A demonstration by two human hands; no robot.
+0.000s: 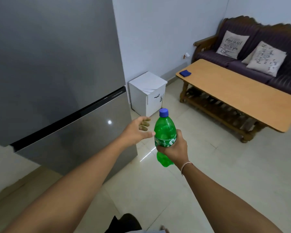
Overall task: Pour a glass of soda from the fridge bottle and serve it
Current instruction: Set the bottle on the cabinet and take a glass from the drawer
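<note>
In the head view, the right hand [172,149] is wrapping its fingers [161,149] closed around the labelled middle of the green soda bottle [165,132], holding it upright in the air above the tiled floor [208,174], with the blue cap [163,112] on top. The left hand [136,130] is reaching forward just beside the bottle with its fingers loosely spread and gripping nothing, the thumb nearly touching the plastic. The grey fridge [57,73] is standing shut to the left, and the wooden desk [238,93] is sitting well apart to the right, carrying only a small blue cloth [185,73]; no glass is showing anywhere. The likely risk is fizzing over: a bottle swung about while being carried may foam when the cap is being loosened. A cold, damp bottle may also be slipping through a one-handed grip.
</note>
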